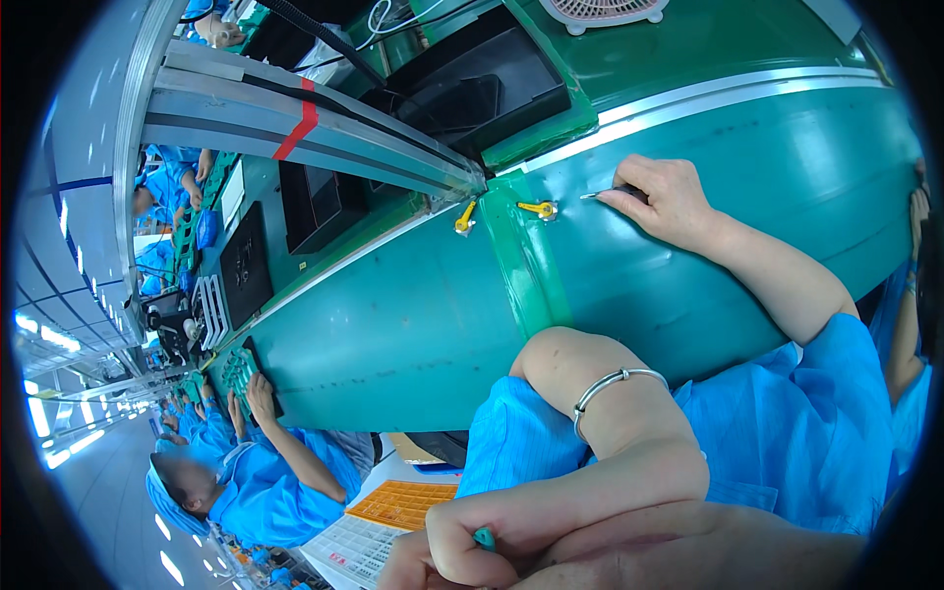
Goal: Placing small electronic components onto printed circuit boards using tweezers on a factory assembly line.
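Note:
My right hand (669,200) is closed around a small dark-handled tool (632,194) with a thin metal tip pointing left, just above the green work surface (413,334). Its exact kind is unclear. Left of that tip lies a yellow lever-like piece (538,209) with a metal part; a second yellow piece (465,217) is a little further left. My left arm is bent, with a silver bangle (615,382) on it. Very near the camera, my left hand (482,536) has its fingers curled, and a small teal thing (484,538) shows between them.
Green tape (531,285) crosses the surface. A metal post (315,133) with a red band rises at the left. Black trays (482,74) stand beyond the far metal edge. An orange grid tray (403,502) is at lower left, near a co-worker in blue (275,492) with hands on a green board.

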A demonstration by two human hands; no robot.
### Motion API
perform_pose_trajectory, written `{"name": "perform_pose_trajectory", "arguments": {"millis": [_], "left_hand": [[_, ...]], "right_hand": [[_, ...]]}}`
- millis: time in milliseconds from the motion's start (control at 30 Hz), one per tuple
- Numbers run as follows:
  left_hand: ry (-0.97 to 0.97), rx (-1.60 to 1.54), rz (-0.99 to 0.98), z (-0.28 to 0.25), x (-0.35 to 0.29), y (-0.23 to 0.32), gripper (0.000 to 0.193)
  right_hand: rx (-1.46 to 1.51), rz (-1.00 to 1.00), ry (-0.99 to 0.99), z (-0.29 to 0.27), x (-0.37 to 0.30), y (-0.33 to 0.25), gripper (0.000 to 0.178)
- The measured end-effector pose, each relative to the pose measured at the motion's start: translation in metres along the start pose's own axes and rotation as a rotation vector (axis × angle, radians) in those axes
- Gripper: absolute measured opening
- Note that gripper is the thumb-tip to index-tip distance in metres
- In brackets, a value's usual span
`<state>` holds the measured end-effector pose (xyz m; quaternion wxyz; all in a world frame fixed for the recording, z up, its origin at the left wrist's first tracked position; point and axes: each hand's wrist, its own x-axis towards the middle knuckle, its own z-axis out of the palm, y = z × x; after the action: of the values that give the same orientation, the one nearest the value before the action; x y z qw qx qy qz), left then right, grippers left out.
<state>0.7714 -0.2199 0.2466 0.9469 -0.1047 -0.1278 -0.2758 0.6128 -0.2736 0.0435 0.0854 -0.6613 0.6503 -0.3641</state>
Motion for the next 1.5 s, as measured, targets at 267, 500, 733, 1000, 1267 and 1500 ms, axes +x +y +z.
{"name": "perform_pose_trajectory", "arguments": {"millis": [267, 500, 733, 1000, 1267, 1500], "left_hand": [[-0.109, 0.105, 0.073, -0.005, 0.003, -0.001, 0.032], [-0.189, -0.043, 0.034, 0.0, 0.002, -0.017, 0.034], [-0.203, 0.034, 0.09, -0.002, 0.003, -0.017, 0.035], [-0.174, 0.037, 0.081, -0.002, 0.002, -0.015, 0.033], [-0.14, 0.037, 0.077, -0.001, 0.002, -0.011, 0.031], [-0.111, 0.037, 0.075, -0.002, 0.002, -0.006, 0.029]], "right_hand": [[-0.004, -0.008, 0.015, -0.001, 0.0, -0.002, 0.028], [0.002, -0.004, 0.007, 0.0, 0.0, -0.001, 0.028], [0.003, -0.009, 0.011, -0.002, 0.001, -0.003, 0.028], [0.002, -0.01, 0.011, 0.0, 0.0, -0.001, 0.032], [-0.001, -0.003, 0.008, 0.0, 0.0, -0.001, 0.032], [-0.007, -0.008, 0.01, 0.0, 0.0, -0.001, 0.03]]}}
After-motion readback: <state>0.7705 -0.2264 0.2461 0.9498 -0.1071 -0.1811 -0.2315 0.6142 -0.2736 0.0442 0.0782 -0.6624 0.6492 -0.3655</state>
